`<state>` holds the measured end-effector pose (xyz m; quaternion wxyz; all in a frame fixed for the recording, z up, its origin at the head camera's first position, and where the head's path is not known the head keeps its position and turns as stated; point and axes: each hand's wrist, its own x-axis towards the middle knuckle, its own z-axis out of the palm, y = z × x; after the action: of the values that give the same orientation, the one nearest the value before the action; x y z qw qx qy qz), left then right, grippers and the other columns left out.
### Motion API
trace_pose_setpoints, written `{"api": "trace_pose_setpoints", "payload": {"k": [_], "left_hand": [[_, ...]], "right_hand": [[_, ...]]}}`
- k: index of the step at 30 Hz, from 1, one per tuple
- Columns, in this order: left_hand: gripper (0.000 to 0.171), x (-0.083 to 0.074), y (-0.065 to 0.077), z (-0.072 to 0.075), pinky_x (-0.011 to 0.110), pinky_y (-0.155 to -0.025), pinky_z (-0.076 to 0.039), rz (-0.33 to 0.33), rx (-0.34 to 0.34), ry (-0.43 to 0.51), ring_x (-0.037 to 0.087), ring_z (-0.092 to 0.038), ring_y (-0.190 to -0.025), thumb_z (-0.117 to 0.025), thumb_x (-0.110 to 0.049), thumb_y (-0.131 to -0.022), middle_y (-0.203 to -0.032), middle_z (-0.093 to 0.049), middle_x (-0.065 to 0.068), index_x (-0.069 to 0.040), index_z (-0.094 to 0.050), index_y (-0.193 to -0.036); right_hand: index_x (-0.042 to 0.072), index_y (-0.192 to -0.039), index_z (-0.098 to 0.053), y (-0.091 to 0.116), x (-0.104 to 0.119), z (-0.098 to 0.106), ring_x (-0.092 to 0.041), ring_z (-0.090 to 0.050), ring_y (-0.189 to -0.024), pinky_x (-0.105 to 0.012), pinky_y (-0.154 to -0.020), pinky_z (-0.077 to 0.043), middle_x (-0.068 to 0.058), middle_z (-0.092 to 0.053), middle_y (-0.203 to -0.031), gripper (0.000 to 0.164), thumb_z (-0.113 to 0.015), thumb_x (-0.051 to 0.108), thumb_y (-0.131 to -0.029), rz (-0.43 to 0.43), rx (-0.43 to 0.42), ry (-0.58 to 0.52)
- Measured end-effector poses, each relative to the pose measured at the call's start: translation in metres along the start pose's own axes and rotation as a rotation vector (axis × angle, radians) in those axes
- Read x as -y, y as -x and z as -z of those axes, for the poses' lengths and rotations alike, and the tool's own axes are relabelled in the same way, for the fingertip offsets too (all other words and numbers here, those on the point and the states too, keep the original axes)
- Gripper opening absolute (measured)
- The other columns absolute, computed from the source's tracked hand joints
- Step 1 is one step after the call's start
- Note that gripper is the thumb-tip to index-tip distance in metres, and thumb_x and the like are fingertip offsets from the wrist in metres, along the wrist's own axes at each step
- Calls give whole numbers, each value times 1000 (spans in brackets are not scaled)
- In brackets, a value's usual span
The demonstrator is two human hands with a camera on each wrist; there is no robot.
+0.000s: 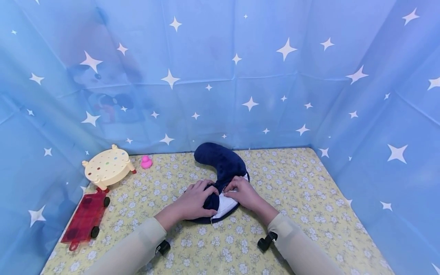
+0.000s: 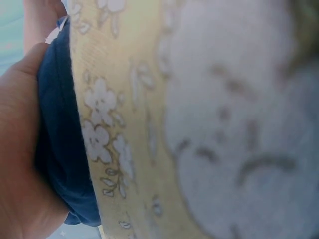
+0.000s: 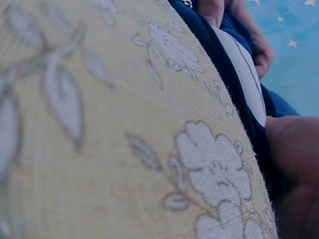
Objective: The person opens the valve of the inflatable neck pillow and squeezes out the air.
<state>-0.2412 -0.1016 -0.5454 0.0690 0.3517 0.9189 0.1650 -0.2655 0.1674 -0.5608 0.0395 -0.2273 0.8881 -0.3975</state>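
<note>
A navy blue U-shaped neck pillow (image 1: pixel 223 158) lies on the table, its zipped cover open along the near right curve. White inner filling (image 1: pixel 227 205) shows through that opening, and a small zipper pull (image 1: pixel 211 220) hangs at its near end. My left hand (image 1: pixel 194 200) grips the near left arm of the pillow, thumb beside the white part. At the inner edge of the curve, my right hand (image 1: pixel 245 194) pinches the cover, its fingertips close to the left fingers. In the right wrist view the white inner (image 3: pixel 244 69) shows between the dark cover edges.
The table has a yellow floral cloth (image 1: pixel 295 214). To the left stand a cream toy table with coloured dots (image 1: pixel 108 164) and a red translucent toy cart (image 1: pixel 86 215) with black wheels. A pink rubber duck (image 1: pixel 146 162) sits near the back. Blue star-printed curtains (image 1: pixel 213 57) surround the table.
</note>
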Motion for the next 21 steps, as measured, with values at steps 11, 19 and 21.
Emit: {"api": "trace_pose_setpoints", "payload": {"k": [11,19,21], "left_hand": [[56,-1,0,1,66,-118,-38,-10,-4,-3,37,-41,-154,-72,-64,-102,-170,-38,9,-32,-57,-145],[56,-1,1,1,67,-119,-37,-6,0,2,39,-40,-155,-72,-63,-103,-171,-37,11,-32,-56,-146],[56,-1,1,1,66,-119,-37,-4,2,0,39,-40,-155,-72,-63,-103,-171,-37,11,-32,-55,-146]], "right_hand": [[21,-90,-84,0,-1,0,-17,-54,-97,-40,-88,-48,6,-64,-95,9,-87,18,-99,-4,5,-12],[21,-90,-84,0,-1,0,-16,-54,-96,-38,-88,-48,7,-63,-94,9,-87,18,-98,-2,-3,3],[21,-90,-84,0,-1,0,-16,-54,-96,-38,-88,-48,7,-63,-94,9,-87,17,-98,-3,-4,4]]}}
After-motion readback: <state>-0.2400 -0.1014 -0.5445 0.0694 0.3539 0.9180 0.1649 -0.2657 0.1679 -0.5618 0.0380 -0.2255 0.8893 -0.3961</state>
